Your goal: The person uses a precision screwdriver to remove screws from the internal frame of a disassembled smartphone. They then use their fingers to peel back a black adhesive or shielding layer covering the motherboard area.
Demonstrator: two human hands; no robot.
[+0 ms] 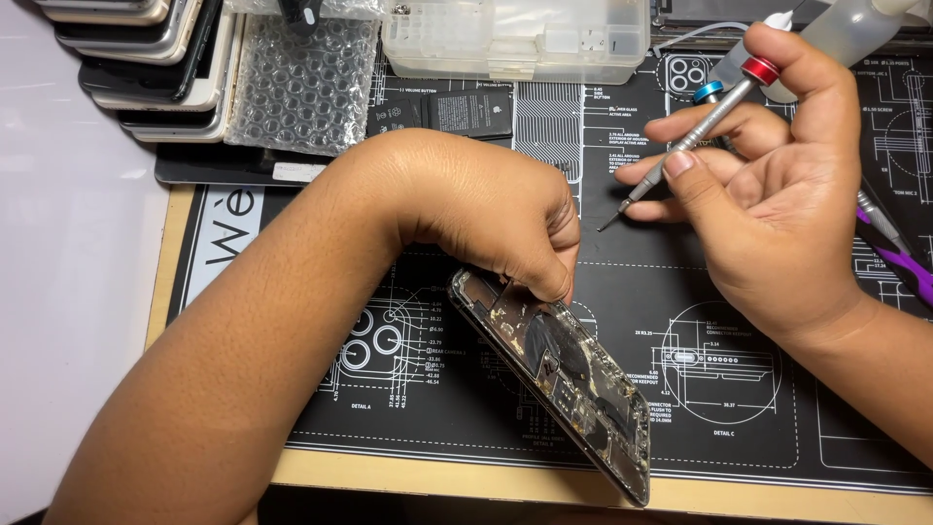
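One opened phone (564, 374) lies tilted on the black mat (739, 408), its stripped inside facing up and its lower end near the mat's front edge. The left hand (486, 209) bends over its upper end, fingers (544, 277) curled down and pinching that end. The right hand (777, 204) is raised to the right, well apart from the phone, its thumb and fingers closed around two screwdrivers: one with a red cap (760, 70), whose tip points down-left above the mat, and one with a blue cap (708, 92) behind it. A purple tool (899, 255) lies at the mat's right edge. At the back stand one clear plastic box (515, 34), one sheet of bubble wrap (301, 83), one black battery (457, 112) and a stack of about five phones (146, 58). The mat, printed with white diagrams, covers a light wooden board (408, 476) on a pale table (68, 243).
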